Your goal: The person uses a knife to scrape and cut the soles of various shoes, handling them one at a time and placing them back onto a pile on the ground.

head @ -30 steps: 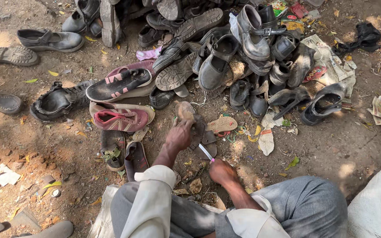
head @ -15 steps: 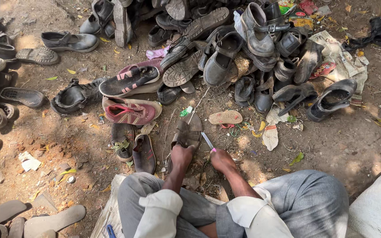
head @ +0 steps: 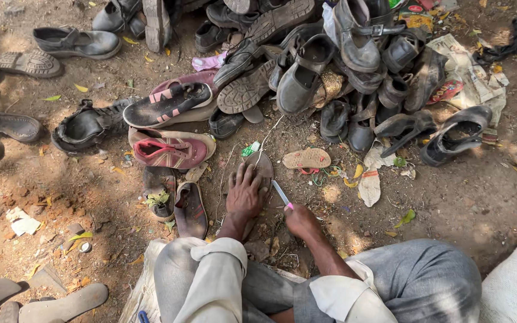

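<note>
My left hand (head: 245, 194) presses flat on a brown shoe sole (head: 263, 167) lying on the dirt ground in front of me. My right hand (head: 301, 219) grips a small knife (head: 281, 194) with a pink handle end, its blade pointing up and left toward the sole's right edge. A thin white thread (head: 268, 136) runs from the sole toward the shoe pile. My grey trousers (head: 426, 281) and rolled white sleeves fill the bottom of the view.
A big heap of worn shoes (head: 306, 72) lies ahead. A pink sneaker (head: 172, 149), black sandal (head: 82, 127), small tan sandal (head: 306, 158), two brown soles (head: 175, 203) and paper scraps (head: 471, 66) lie around. Flat soles (head: 61, 302) sit bottom left.
My left hand has laid the sole down on the ground and now presses on it. The knife in my right hand has come closer to the sole.
</note>
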